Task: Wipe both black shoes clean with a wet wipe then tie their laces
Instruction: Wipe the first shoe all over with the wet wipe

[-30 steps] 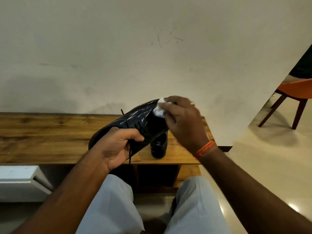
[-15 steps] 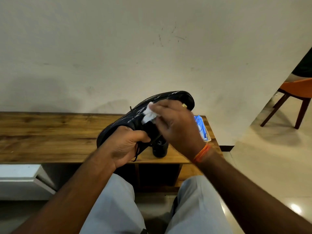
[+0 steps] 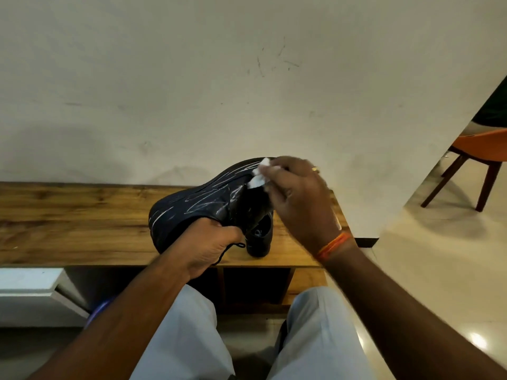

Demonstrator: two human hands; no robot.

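My left hand [image 3: 207, 244] grips a black shoe [image 3: 203, 201] from below and holds it tilted above the wooden bench [image 3: 76, 223], its sole turned up with pale streaks across it. My right hand [image 3: 299, 198] pinches a crumpled white wet wipe [image 3: 259, 175] against the raised end of that shoe. A loose black lace [image 3: 229, 249] hangs beside my left hand. The second black shoe [image 3: 259, 238] stands on the bench just behind and below the held one, mostly hidden by it and by my right hand.
A plain wall rises right behind the bench. Open cubbies [image 3: 255, 286] sit under the bench top. A white unit [image 3: 30, 289] is at the lower left. An orange chair [image 3: 480, 157] stands on the tiled floor to the right. My knees [image 3: 315, 325] are below.
The shoe has been rolled so more of its streaked sole faces up. My right hand slid the wipe from the middle of the shoe toward its raised right end.
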